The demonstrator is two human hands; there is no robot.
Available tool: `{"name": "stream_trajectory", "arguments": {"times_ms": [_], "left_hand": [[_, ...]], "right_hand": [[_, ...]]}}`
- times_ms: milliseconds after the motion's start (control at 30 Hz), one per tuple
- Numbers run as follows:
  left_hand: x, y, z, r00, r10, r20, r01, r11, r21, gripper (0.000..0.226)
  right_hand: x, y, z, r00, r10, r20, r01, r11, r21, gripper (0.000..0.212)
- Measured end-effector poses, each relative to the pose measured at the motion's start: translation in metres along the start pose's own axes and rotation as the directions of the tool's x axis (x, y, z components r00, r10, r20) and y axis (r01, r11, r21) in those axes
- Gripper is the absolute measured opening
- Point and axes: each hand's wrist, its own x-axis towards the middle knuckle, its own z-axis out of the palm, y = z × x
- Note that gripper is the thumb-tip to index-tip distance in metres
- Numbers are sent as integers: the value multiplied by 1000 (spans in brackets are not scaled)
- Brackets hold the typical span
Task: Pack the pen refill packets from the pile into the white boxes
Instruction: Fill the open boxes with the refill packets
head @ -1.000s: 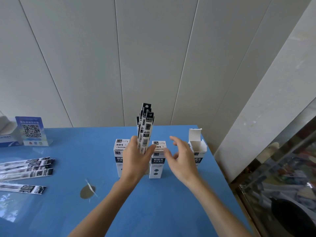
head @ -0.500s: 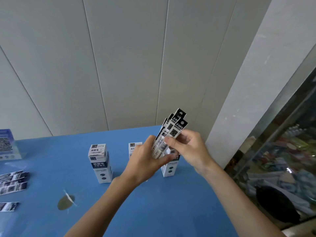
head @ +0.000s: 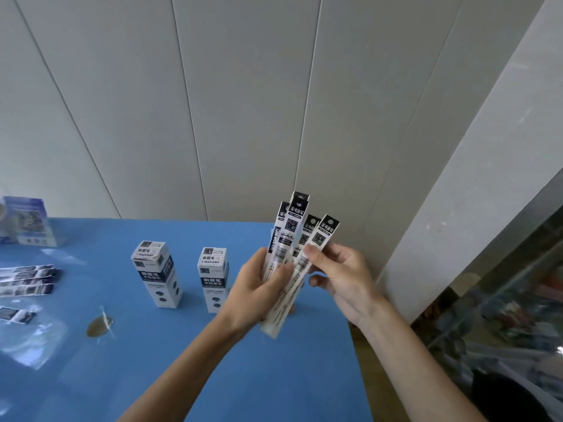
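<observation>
A blue surface (head: 182, 376) is being lit softly. A pale wall (head: 243, 102) with long thin lines is standing behind it. A white pillar (head: 487, 178) and a shiny glass case (head: 502, 315) are being seen beside it.

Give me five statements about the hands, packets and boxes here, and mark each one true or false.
1. The left hand holds a fanned bundle of refill packets. True.
2. The right hand rests flat on the blue table. False: it pinches one packet of the bundle.
3. Two white boxes stand upright left of the hands. True.
4. Both visible boxes have open flaps. False: their tops are closed.
5. More packets lie at the table's left edge. True.
</observation>
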Motion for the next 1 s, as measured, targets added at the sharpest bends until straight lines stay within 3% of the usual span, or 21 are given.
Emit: {"name": "stream_trajectory", "arguments": {"times_ms": [133, 267, 367, 500, 667, 833, 900, 1000], "left_hand": [[-5, -5, 6, 996, 17, -89, -15, 1000, 25, 16], [-12, -13, 2, 988, 29, -155, -24, 999, 35, 22], [-16, -15, -3, 986, 15, -165, -12, 1000, 23, 23], [-17, -12, -15, 989, -4, -147, -1, 1000, -30, 21], [-13, -9, -28, 995, -58, -81, 53, 997, -55, 23], [-7, -5, -41, 995, -32, -98, 27, 998, -50, 11], [-4, -3, -44, 995, -30, -90, 25, 999, -48, 3], [-1, 0, -49, 996, -38, -75, 33, 998, -57, 14]], "right_hand": [[1, -1, -10, 991, 113, 71, -110, 993, -54, 21], [4, 2, -12, 980, 150, 132, -133, 983, -130, 7], [8, 7, -6, 977, 135, 166, -123, 989, -84, 7], [12, 11, 1, 982, 90, 166, -88, 996, -21, 27], [15, 12, 12, 995, 33, 98, -32, 999, -8, 24], [18, 15, 29, 980, 145, 139, -160, 981, 105, 30], [19, 15, 33, 969, 194, 151, -201, 979, 36, 37], [21, 16, 40, 967, 214, 137, -208, 976, -57, 39]]}}
